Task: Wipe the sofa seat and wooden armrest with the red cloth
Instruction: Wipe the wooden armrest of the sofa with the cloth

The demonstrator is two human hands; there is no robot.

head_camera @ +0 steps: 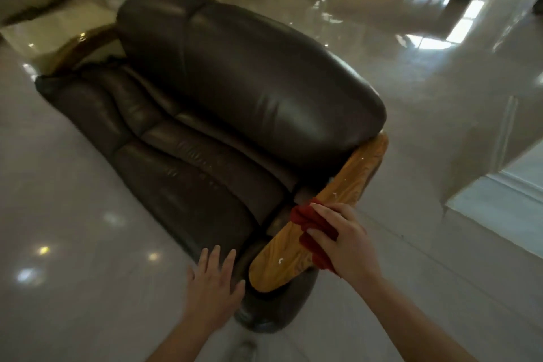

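Sofa (223, 91) of dark brown leather fills the middle on a glossy floor (58, 214), its seat (176, 161) running from ten to five o'clock. Armrest (332, 209), pale wood, lies at five o'clock, with the right hand (340, 238) clamped on the cloth (308, 220) pressed against it. Left hand (213, 279), fingers spread and empty, rests at six o'clock against the sofa's front corner.

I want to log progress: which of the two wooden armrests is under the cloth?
The near, light wooden armrest: the right hand presses the red cloth on it. The far, darker armrest is untouched.
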